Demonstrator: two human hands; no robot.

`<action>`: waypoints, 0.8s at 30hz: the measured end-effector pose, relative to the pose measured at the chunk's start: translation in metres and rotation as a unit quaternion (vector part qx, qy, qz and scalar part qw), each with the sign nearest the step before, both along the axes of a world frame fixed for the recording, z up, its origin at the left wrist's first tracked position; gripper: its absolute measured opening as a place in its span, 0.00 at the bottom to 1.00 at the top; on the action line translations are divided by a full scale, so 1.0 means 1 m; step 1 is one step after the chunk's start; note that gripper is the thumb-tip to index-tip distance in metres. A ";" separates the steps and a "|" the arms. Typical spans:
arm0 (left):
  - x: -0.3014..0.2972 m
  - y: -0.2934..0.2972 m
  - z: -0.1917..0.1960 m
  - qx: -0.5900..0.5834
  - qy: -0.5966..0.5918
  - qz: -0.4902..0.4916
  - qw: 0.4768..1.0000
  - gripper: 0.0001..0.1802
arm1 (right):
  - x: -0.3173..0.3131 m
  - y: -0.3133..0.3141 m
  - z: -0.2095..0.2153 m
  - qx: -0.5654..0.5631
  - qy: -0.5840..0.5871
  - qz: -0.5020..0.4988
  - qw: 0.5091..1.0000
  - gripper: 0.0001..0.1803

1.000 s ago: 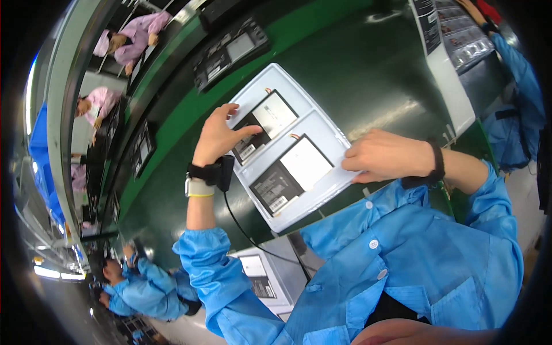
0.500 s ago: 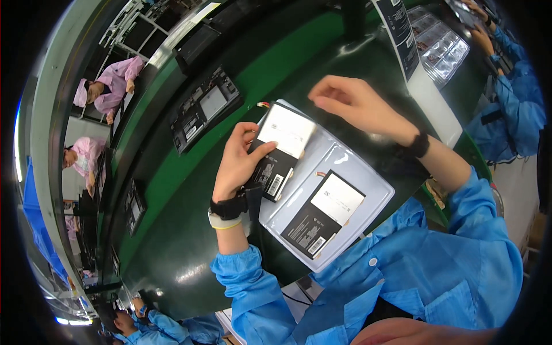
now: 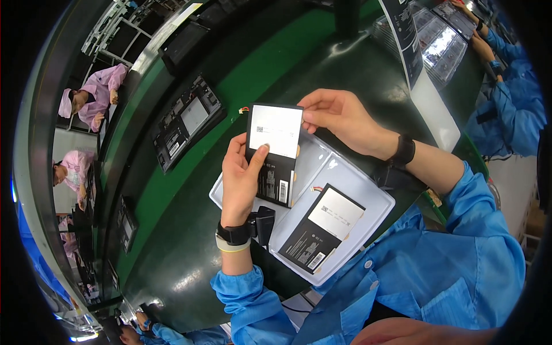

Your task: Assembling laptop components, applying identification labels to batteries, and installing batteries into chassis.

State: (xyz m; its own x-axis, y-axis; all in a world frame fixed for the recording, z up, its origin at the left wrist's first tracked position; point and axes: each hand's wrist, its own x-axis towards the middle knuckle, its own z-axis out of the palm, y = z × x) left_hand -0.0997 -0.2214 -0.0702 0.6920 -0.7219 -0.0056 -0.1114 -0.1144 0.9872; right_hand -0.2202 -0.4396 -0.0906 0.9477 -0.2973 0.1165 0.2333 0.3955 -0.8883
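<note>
**Flat battery pack held between both hands above the white tray**

The flat black pack with a pale label (image 3: pixel 275 150) sits at the centre of the frame, lifted clear of the white tray (image 3: pixel 376 198). Its long axis runs nearly top to bottom, tilted slightly. The left hand (image 3: pixel 240 181) lies to its lower left, fingers curled behind the pack's edge and the thumb pressed across its face. The right hand (image 3: pixel 339 115) is to its upper right, pinching the top right corner between thumb and fingertips. Both hands touch it; the left carries more of it. The pack is thin and rigid-looking, with small white stickers low down and a short wire tail at its upper left. A second like pack (image 3: pixel 322 227) lies in the tray, lower right.
</note>
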 end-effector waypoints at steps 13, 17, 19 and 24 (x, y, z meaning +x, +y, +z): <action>-0.025 -0.012 0.006 -0.079 0.066 0.084 0.991 0.24 | -0.023 0.030 0.024 -0.036 0.024 0.010 0.999 0.13; -0.031 -0.017 0.006 -0.096 0.001 0.085 0.992 0.33 | -0.023 0.026 0.017 -0.035 0.062 -0.015 0.997 0.10; -0.038 -0.017 0.008 -0.040 -0.106 0.060 0.992 0.45 | -0.022 0.028 0.017 -0.030 0.045 0.002 0.999 0.09; -0.041 -0.017 0.005 -0.036 -0.076 0.019 0.996 0.51 | -0.026 0.032 0.019 -0.028 -0.006 0.036 0.999 0.08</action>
State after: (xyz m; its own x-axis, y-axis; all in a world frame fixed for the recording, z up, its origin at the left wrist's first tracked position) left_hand -0.1407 -0.2385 -0.0651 0.7082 -0.6893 0.1526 -0.2570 -0.0504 0.9651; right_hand -0.2467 -0.4077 -0.0712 0.9647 -0.2213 0.1426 0.2170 0.3616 -0.9067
